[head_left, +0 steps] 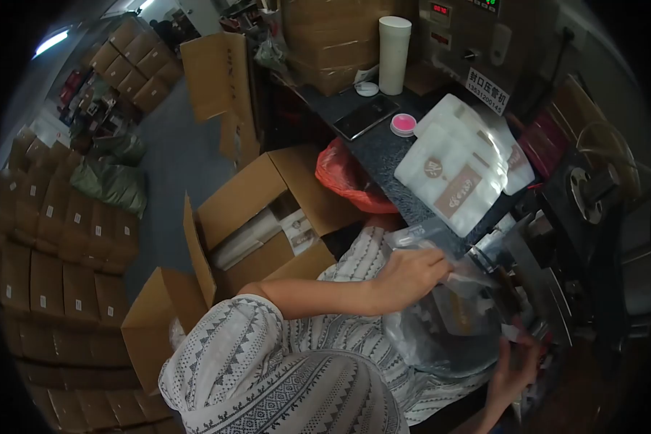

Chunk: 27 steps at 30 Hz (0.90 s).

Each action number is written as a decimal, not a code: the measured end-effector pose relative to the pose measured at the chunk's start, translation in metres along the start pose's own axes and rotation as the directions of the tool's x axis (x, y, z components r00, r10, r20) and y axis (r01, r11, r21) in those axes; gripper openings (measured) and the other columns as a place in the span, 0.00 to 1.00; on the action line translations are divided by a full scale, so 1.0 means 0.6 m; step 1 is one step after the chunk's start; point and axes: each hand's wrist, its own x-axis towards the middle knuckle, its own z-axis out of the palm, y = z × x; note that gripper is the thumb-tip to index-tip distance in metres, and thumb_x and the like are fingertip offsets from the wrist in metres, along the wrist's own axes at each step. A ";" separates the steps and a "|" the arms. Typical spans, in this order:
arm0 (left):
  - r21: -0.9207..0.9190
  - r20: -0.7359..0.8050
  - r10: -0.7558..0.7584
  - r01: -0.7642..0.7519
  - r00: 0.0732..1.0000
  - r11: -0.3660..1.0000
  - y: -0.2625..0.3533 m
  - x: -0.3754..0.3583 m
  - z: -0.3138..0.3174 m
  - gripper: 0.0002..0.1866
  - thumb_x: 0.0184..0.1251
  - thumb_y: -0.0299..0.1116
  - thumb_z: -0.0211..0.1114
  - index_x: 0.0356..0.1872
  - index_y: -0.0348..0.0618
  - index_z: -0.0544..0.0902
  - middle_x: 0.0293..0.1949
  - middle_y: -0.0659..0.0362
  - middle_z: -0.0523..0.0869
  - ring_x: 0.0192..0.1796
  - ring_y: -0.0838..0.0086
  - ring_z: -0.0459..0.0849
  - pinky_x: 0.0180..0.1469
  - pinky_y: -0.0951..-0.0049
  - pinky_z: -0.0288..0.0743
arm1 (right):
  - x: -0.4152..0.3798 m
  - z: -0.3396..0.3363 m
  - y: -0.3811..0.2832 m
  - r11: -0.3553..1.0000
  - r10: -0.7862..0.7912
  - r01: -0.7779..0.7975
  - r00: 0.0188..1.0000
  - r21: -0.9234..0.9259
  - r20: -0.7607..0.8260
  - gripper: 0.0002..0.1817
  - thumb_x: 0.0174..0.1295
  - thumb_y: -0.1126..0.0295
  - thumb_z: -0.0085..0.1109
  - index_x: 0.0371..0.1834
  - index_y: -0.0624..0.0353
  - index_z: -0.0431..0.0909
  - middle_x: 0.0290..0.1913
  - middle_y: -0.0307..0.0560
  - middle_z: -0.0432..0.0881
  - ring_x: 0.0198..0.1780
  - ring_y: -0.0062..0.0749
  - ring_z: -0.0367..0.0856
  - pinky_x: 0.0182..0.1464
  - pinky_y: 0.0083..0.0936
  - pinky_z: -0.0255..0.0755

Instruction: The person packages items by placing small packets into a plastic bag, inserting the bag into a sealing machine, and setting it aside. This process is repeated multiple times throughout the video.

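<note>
My left hand (411,281) is closed in a pinch on the upper edge of a clear plastic bag (469,273). Below it, more crinkled clear plastic (441,336) lies over my lap. My right hand (513,372) is lower, at the near end of the sealing machine (524,253). Its fingers are bent around a small whitish piece that I cannot make out. Beside the machine, white packets with brown printed labels (452,170) lie stacked on the dark worktop (405,189).
An open carton (242,188) with white packets stands left of my lap. A red plastic bag (347,177) hangs at the worktop edge. On the worktop are a phone (366,116), a pink-filled round tub (403,124) and a white cylinder (394,56). Stacked cartons (65,289) line the left.
</note>
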 end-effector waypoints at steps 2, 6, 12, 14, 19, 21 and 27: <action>-0.045 0.015 0.004 -0.003 1.000 0.999 0.010 -0.010 0.007 0.08 0.54 0.28 0.68 0.37 0.45 0.82 0.30 0.60 0.79 0.33 0.65 0.83 0.29 0.67 0.76 | 0.011 0.022 -0.017 0.922 -0.215 0.254 0.963 -0.292 0.160 0.08 0.62 0.79 0.60 0.41 0.63 0.70 0.57 0.58 0.79 0.55 0.36 0.78 0.55 0.27 0.71; -0.161 0.056 0.070 -0.061 0.996 0.985 0.011 -0.022 0.013 0.07 0.55 0.29 0.67 0.35 0.44 0.81 0.32 0.60 0.80 0.33 0.64 0.84 0.31 0.66 0.77 | 0.011 0.035 -0.031 0.902 -0.184 0.257 0.955 -0.347 0.231 0.08 0.60 0.81 0.61 0.38 0.63 0.71 0.54 0.58 0.81 0.56 0.36 0.78 0.55 0.27 0.71; -0.300 0.303 0.111 -0.016 0.947 0.954 0.014 -0.029 0.010 0.05 0.59 0.30 0.65 0.34 0.41 0.81 0.30 0.56 0.80 0.31 0.60 0.83 0.30 0.63 0.75 | 0.004 0.047 -0.042 0.994 0.081 -0.062 0.974 -0.094 0.213 0.10 0.53 0.80 0.67 0.33 0.62 0.73 0.47 0.49 0.86 0.44 0.26 0.85 0.52 0.25 0.74; -0.345 0.334 0.132 -0.009 0.933 0.938 0.017 -0.022 0.015 0.05 0.59 0.30 0.66 0.35 0.42 0.82 0.30 0.56 0.81 0.31 0.59 0.83 0.30 0.63 0.75 | 0.006 0.035 -0.043 0.995 0.076 -0.062 0.982 -0.084 0.174 0.11 0.53 0.82 0.66 0.35 0.63 0.73 0.49 0.50 0.86 0.47 0.27 0.84 0.51 0.23 0.74; -0.219 0.254 -0.024 0.082 0.967 0.972 0.031 -0.017 0.018 0.05 0.58 0.29 0.67 0.35 0.44 0.84 0.28 0.57 0.81 0.27 0.60 0.82 0.28 0.64 0.75 | 0.010 0.010 -0.025 0.949 -0.067 0.083 0.996 -0.304 0.061 0.10 0.52 0.79 0.67 0.34 0.62 0.74 0.45 0.47 0.87 0.40 0.33 0.86 0.48 0.24 0.76; -0.222 0.257 0.022 0.037 0.966 0.974 0.032 -0.015 0.020 0.05 0.59 0.29 0.67 0.35 0.43 0.84 0.28 0.58 0.81 0.27 0.61 0.82 0.28 0.64 0.75 | 0.010 0.011 -0.028 0.908 -0.079 0.123 0.989 -0.402 0.125 0.11 0.51 0.78 0.68 0.35 0.62 0.75 0.44 0.47 0.86 0.39 0.38 0.86 0.47 0.25 0.76; -0.365 0.342 0.149 -0.015 0.928 0.931 0.032 -0.019 0.047 0.04 0.61 0.29 0.66 0.36 0.42 0.84 0.29 0.56 0.83 0.27 0.63 0.84 0.28 0.67 0.75 | 0.011 0.019 -0.022 0.991 0.136 -0.131 0.964 -0.039 0.227 0.13 0.54 0.81 0.66 0.39 0.65 0.72 0.50 0.51 0.84 0.51 0.34 0.84 0.50 0.23 0.75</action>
